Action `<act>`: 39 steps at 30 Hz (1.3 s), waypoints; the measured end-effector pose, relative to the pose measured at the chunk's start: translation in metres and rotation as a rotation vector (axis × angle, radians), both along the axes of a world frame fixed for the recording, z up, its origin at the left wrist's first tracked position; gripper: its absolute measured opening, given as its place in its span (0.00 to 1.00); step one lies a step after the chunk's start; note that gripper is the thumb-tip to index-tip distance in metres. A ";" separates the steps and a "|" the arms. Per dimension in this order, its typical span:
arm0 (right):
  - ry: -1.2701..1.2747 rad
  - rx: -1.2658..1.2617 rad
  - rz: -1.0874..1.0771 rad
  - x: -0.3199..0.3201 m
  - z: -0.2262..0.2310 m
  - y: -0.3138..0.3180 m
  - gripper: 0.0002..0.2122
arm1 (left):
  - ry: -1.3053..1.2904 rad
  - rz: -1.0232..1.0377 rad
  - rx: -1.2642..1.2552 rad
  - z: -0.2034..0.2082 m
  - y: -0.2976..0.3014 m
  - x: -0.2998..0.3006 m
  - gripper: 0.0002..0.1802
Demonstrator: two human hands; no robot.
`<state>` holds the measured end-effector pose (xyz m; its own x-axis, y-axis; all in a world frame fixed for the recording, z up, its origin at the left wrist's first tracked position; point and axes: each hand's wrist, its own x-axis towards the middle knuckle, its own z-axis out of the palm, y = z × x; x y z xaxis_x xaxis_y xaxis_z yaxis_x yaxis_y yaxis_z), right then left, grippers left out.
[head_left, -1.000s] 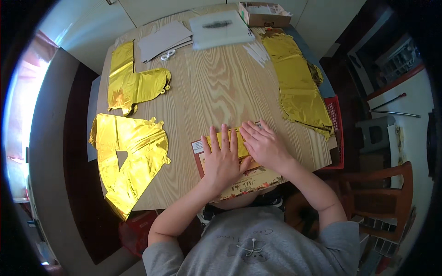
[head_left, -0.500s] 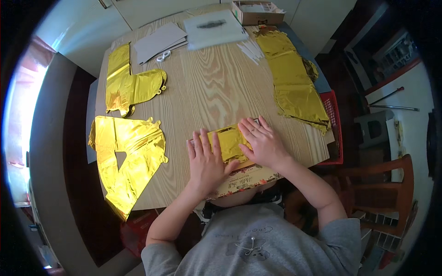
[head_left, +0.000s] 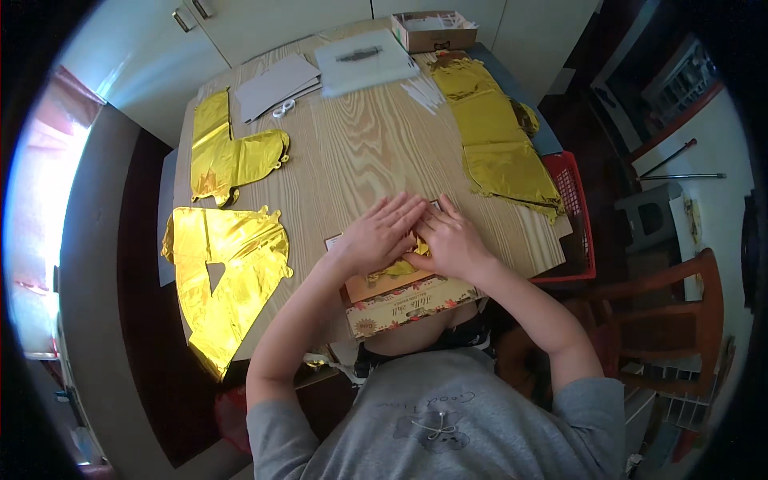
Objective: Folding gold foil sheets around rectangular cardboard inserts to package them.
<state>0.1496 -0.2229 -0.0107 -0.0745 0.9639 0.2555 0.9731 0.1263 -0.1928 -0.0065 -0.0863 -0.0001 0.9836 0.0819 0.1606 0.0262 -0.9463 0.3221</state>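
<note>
Close to my body at the table's near edge lies a cardboard package (head_left: 412, 310) printed with autumn leaves, with an orange strip above its cream part. A folded piece of gold foil balloon (head_left: 390, 272) lies on it, mostly covered by my hands. My left hand (head_left: 376, 238) rests flat over the foil with its fingers stretched toward the right. The tips of those fingers meet the fingers of my right hand (head_left: 454, 244), which presses down on the package's right side, its fingers extended and thumb apart.
Gold foil balloons lie flat at the far left (head_left: 228, 152), near left (head_left: 232, 276) and right (head_left: 500, 132). Toward the back are grey sheets (head_left: 276, 86), white scissors (head_left: 283, 108), a clear plastic bag (head_left: 360, 64), white sticks (head_left: 422, 94) and an open box (head_left: 434, 32). A red basket (head_left: 578, 216) stands beside the table.
My left hand has moved right and away from me across the foil, up against my right hand. Less of the gold foil shows, and more of the package's printed front is uncovered.
</note>
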 end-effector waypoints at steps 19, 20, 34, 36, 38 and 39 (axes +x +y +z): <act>-0.103 0.167 0.210 -0.055 0.002 -0.089 0.17 | 0.060 -0.048 0.175 -0.006 -0.004 -0.001 0.31; -0.070 0.185 0.204 -0.056 0.002 -0.090 0.15 | 0.055 -0.055 0.175 -0.007 -0.003 -0.001 0.31; -0.148 0.436 0.299 0.008 0.073 -0.174 0.07 | 0.109 -0.103 0.137 -0.006 0.002 -0.003 0.31; -0.192 0.479 0.160 0.029 0.082 -0.202 0.06 | 0.104 -0.109 0.142 -0.005 0.001 -0.003 0.31; -0.257 0.598 0.021 0.044 0.083 -0.210 0.05 | 0.103 -0.111 0.156 -0.006 0.001 -0.003 0.31; -0.296 0.659 -0.046 0.052 0.085 -0.206 0.05 | 0.102 -0.114 0.168 -0.006 0.001 -0.002 0.31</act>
